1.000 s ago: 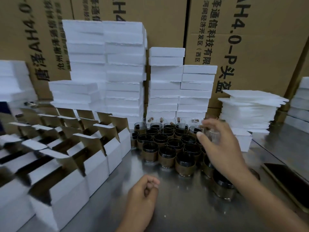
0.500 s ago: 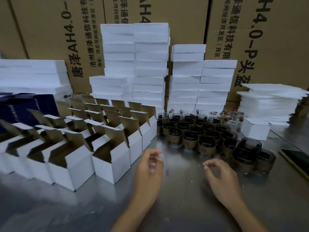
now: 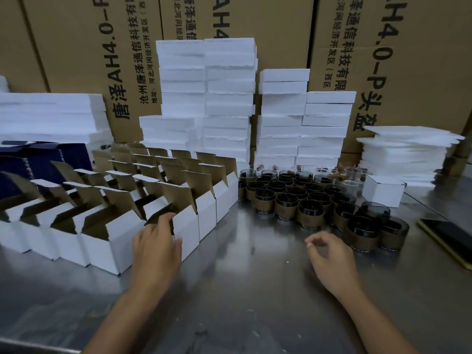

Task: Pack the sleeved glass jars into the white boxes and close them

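Several open white boxes with brown insides stand in rows on the left of the steel table. My left hand grips the front-row box, fingers over its open rim and thumb on its front face. Right of the boxes stand several dark glass jars in brown sleeves, with a few clear unsleeved glasses behind them. My right hand hovers over the table in front of the jars, loosely curled and holding nothing.
One closed white box sits behind the jars at the right. A dark phone lies at the right edge. White foam stacks, flat white sheets, dark blue boxes and large cardboard cartons line the back.
My right hand has let go of a clear glass at the back of the jars and drawn back toward me. My left hand has moved left and taken hold of the front box.
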The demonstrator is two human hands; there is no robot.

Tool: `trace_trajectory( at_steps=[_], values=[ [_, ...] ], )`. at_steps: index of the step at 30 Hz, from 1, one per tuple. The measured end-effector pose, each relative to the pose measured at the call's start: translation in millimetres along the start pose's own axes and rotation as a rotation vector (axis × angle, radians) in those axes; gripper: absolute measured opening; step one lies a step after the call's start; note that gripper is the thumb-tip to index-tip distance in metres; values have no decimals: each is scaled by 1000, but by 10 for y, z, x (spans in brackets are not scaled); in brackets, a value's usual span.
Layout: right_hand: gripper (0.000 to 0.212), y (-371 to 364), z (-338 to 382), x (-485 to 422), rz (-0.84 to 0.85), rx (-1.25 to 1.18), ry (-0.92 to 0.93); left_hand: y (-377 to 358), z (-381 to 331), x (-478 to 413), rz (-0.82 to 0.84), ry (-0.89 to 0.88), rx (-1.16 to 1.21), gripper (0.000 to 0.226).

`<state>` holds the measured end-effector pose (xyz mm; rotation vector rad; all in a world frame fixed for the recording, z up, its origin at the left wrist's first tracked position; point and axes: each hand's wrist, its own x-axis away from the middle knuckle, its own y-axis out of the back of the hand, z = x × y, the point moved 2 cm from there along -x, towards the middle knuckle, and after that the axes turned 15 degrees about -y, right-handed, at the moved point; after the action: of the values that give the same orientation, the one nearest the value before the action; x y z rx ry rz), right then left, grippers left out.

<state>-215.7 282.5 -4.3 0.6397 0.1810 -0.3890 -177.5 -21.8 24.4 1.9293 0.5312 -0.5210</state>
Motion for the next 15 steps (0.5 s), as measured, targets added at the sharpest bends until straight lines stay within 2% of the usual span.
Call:
trace_trajectory(
  at_steps=[5, 9, 11, 15],
  values=[
    [12, -15, -9, -13, 9, 9, 1, 43, -207, 8, -39, -73, 31, 52],
    [20, -26, 35, 20, 3, -34, 65, -16, -611, 5, -115, -293, 128, 53],
    [34, -50, 52, 58, 58, -48, 124, -118, -859, -1, -120, -393, 150, 53],
    [71, -132, 62, 83, 241, -114, 134, -415, -1310, -10, -75, -465, 194, 55]
  ],
)
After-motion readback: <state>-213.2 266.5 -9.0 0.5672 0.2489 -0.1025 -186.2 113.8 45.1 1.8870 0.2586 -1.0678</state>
